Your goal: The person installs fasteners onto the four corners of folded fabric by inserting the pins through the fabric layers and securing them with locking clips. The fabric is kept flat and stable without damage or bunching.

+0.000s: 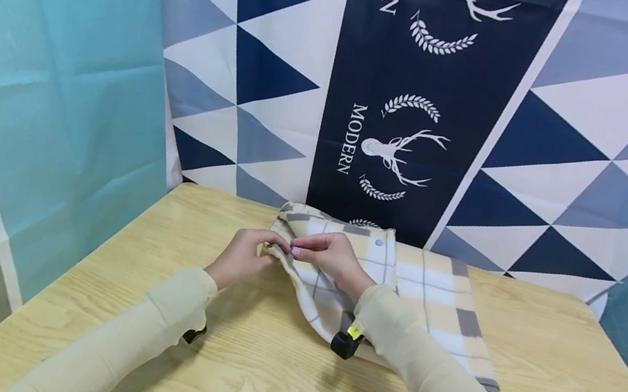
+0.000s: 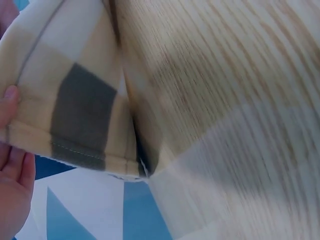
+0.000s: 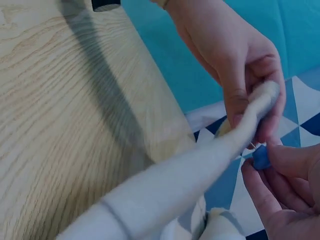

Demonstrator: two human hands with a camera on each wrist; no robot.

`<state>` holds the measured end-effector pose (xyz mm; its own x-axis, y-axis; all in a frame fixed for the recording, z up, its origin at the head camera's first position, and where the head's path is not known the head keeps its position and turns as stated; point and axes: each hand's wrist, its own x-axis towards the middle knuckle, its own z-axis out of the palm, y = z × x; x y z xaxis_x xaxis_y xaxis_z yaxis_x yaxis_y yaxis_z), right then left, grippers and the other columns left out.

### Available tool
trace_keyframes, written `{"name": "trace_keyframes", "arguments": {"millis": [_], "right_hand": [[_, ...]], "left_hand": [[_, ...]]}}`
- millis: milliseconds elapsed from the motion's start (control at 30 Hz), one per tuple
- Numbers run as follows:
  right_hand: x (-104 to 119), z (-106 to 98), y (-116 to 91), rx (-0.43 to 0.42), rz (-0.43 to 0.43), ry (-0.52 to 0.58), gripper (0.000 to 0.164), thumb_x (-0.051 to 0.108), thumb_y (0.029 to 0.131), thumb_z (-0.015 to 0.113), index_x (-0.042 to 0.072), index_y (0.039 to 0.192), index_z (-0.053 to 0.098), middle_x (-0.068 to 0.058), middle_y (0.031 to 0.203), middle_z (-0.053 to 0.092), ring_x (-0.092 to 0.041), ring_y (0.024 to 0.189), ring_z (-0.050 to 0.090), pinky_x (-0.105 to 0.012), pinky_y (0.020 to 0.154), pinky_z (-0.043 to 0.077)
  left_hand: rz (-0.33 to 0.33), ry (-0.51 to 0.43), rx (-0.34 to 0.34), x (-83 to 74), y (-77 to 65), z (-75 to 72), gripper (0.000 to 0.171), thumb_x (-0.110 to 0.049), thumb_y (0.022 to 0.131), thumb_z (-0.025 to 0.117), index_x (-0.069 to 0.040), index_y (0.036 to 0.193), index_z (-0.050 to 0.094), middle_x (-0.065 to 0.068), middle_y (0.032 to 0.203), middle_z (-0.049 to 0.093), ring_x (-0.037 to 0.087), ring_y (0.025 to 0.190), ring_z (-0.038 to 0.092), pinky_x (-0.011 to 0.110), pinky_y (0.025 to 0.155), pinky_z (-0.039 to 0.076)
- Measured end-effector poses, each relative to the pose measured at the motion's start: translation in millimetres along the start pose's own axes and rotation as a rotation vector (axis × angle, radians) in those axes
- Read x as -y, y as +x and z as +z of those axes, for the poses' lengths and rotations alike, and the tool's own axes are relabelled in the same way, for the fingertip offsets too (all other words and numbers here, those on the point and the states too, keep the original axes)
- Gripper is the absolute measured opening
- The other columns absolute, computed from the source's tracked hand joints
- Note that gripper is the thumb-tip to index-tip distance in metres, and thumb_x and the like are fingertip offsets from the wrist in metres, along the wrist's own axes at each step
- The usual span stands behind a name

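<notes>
A plaid fleece blanket (image 1: 425,279) in white, cream and grey lies folded near the back of the table. My left hand (image 1: 247,254) pinches its near-left edge between thumb and fingers, lifting that corner off the wood. Close beside it, my right hand (image 1: 334,259) meets the same edge. In the right wrist view its thumb and fingers pinch a small blue-headed pin (image 3: 261,157), whose thin shaft points at the fabric by the left fingertips. A round blue dot (image 1: 378,242) sits on the blanket further back. In the left wrist view the stitched hem (image 2: 80,152) hangs from the left fingers.
The blanket lies on a light wood-grain table (image 1: 250,381). Behind it hangs a patterned cloth (image 1: 278,77) with triangles and deer prints, right at the table's back edge. A teal curtain (image 1: 70,76) borders the left side.
</notes>
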<state>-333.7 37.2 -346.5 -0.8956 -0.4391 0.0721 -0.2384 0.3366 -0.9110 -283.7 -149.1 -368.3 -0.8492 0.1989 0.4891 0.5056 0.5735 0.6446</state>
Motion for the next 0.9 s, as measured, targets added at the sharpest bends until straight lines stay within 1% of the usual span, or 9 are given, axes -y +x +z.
{"name": "trace_keyframes", "arguments": {"millis": [100,200,367,500,567,633,733,833,900], "right_hand": [[-0.8,1.5,-2.6,-0.015,0.022,0.04,0.027,0.009,0.081,0.076,0.001,0.107,0.073,-0.015,0.104,0.073,-0.005,0.086,0.069,-0.022,0.081,0.056],[-2.3,2.4,-4.5,-0.055,0.073,0.088,0.026,0.01,0.079,0.077,0.004,0.104,0.074,-0.012,0.104,0.074,-0.004,0.083,0.068,-0.024,0.083,0.056],[-4.3,3.5,-8.1,-0.079,0.117,0.094,0.026,0.013,0.079,0.078,0.005,0.104,0.075,-0.01,0.103,0.075,-0.004,0.081,0.068,-0.025,0.085,0.055],[-6.9,1.1,-11.3,-0.056,0.13,0.159,0.027,0.009,0.083,0.074,0.0,0.108,0.072,-0.015,0.106,0.073,-0.012,0.085,0.073,-0.028,0.085,0.058],[-8.3,-3.1,-13.5,-0.051,0.13,0.155,0.028,0.01,0.085,0.072,-0.002,0.111,0.07,-0.018,0.108,0.072,-0.019,0.09,0.074,-0.032,0.086,0.058],[-10.8,-11.4,-15.9,-0.061,0.113,0.08,0.03,0.014,0.087,0.071,-0.001,0.112,0.069,-0.018,0.11,0.071,-0.024,0.093,0.073,-0.033,0.086,0.058],[-16.2,-35.9,-21.5,-0.093,0.017,-0.152,0.031,0.02,0.087,0.07,0.001,0.112,0.07,-0.017,0.11,0.072,-0.026,0.096,0.072,-0.032,0.084,0.058],[-26.7,-75.4,-30.0,-0.166,-0.132,-0.416,0.029,0.019,0.085,0.072,0.0,0.107,0.072,-0.017,0.103,0.073,-0.029,0.092,0.073,-0.034,0.08,0.059],[-35.9,-106.7,-39.3,-0.194,-0.189,-0.592,0.031,0.016,0.082,0.074,-0.003,0.106,0.071,-0.02,0.103,0.073,-0.033,0.094,0.071,-0.04,0.082,0.058]], "left_hand": [[-0.003,0.0,-0.03,-0.2,0.6,1.3,0.016,0.002,0.078,0.074,-0.005,0.092,0.072,0.008,0.093,0.075,0.022,0.094,0.068,0.041,0.09,0.053],[0.003,-0.007,-0.049,1.6,2.7,3.5,0.016,0.001,0.077,0.074,-0.004,0.091,0.071,0.009,0.089,0.075,0.022,0.091,0.068,0.042,0.089,0.052],[0.0,-0.005,-0.052,3.9,2.1,8.4,0.015,0.0,0.076,0.076,-0.004,0.09,0.071,0.009,0.086,0.074,0.022,0.088,0.067,0.044,0.087,0.052],[0.004,-0.006,-0.041,2.1,0.2,12.6,0.012,-0.002,0.078,0.075,-0.004,0.089,0.071,0.009,0.086,0.074,0.021,0.087,0.067,0.036,0.084,0.051],[0.008,0.0,-0.032,0.5,-0.2,14.7,0.011,-0.002,0.079,0.075,-0.005,0.089,0.071,0.008,0.085,0.074,0.02,0.087,0.067,0.031,0.084,0.05],[0.005,0.01,-0.023,-0.3,-0.8,16.4,0.012,-0.002,0.078,0.074,-0.006,0.089,0.072,0.007,0.085,0.074,0.019,0.087,0.067,0.032,0.085,0.051],[-0.007,0.011,-0.003,0.5,-4.4,16.7,0.013,0.001,0.077,0.074,-0.007,0.088,0.072,0.008,0.088,0.074,0.02,0.088,0.066,0.039,0.086,0.053],[-0.018,0.012,0.029,2.9,-11.7,12.0,0.015,0.002,0.077,0.074,-0.007,0.088,0.073,0.009,0.094,0.075,0.023,0.092,0.067,0.046,0.089,0.053],[-0.016,0.029,0.062,4.8,-17.4,5.5,0.014,0.001,0.077,0.074,-0.008,0.087,0.073,0.008,0.095,0.075,0.025,0.094,0.067,0.047,0.09,0.053]]}}
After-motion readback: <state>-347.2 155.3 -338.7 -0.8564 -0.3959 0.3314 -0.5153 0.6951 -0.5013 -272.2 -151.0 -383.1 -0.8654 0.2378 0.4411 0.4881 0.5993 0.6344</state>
